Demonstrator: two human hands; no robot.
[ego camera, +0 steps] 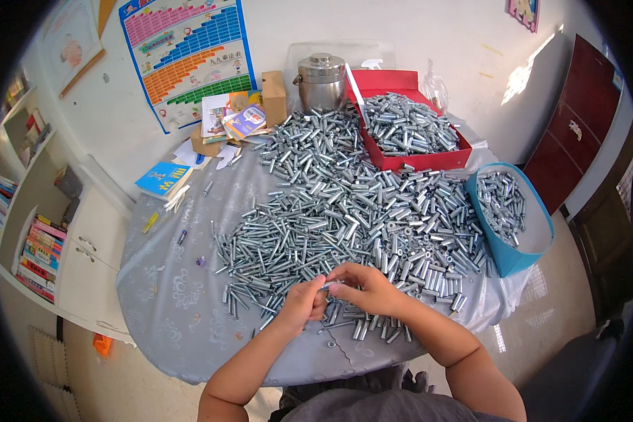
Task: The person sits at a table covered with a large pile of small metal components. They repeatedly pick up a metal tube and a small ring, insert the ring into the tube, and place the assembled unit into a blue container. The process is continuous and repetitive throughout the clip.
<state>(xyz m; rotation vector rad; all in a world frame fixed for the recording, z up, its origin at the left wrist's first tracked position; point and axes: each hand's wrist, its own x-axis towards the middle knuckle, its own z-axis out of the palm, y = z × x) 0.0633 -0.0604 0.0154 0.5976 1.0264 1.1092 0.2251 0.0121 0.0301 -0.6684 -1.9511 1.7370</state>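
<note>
My left hand (302,303) and my right hand (366,287) meet near the table's front edge, both gripping one small metal bolt piece (327,286). Fingers cover most of that piece, so its full shape is hidden. Around and beyond my hands spreads a wide heap of metal fasteners. Slim bolts (274,232) lie mainly on the left of the heap, while thicker metal sleeves (395,184) lie to the right and at the back. Several sleeves (364,327) rest just in front of my right hand, and a single nut (331,344) sits close to the near edge.
A red box (419,162) and a blue fabric bin (498,264) hold more sleeves. Behind stands a steel pot (322,84). Books (163,179), a yellow marker (150,222) and a pen (182,237) lie on the left of the grey tablecloth (174,327).
</note>
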